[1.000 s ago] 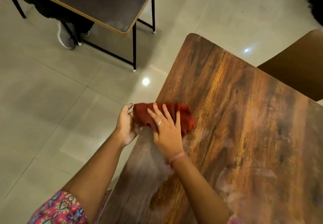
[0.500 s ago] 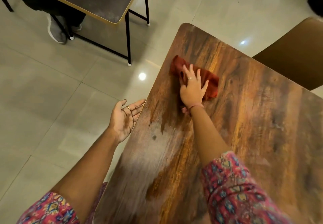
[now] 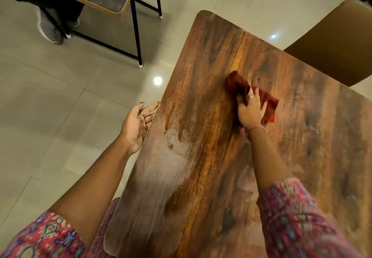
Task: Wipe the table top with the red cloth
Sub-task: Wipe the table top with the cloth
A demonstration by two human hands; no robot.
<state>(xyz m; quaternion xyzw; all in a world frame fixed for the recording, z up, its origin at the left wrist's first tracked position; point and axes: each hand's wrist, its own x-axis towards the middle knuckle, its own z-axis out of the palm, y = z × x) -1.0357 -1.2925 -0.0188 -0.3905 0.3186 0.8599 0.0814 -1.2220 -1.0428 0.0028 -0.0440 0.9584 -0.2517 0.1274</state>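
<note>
**Red cloth pressed on the wooden table top**

We see the crumpled red cloth (image 3: 234,83) lying on the brown wood-grain table top (image 3: 201,157), roughly in the middle of its width and toward the far half. The right hand (image 3: 250,112) lies flat on top of it, palm down, fingers spread across the fabric and pressing it to the surface rather than gripping round it; a ring shows on one finger and a thin pink band circles the wrist. The cloth sticks out beyond the hand on two sides, a bunched corner toward the far left and a flatter flap to the right.

The left hand (image 3: 137,124) is off the table, held just beside its left edge with the palm turned up and the fingers loosely open; it holds nothing, and its fingertips reach the table's rim. It also wears a ring. Both forearms are bare, with patterned pink sleeves (image 3: 298,217) at the bottom of the view.

The table surface shows a pale, dull, smeared patch along the near left part, while the wood around the cloth looks darker and glossier.

Beyond the table lies a glossy grey tiled floor (image 3: 60,107). A second table with black metal legs (image 3: 136,32) stands at the upper left, and a plain brown chair seat (image 3: 338,52) sits at the upper right.
</note>
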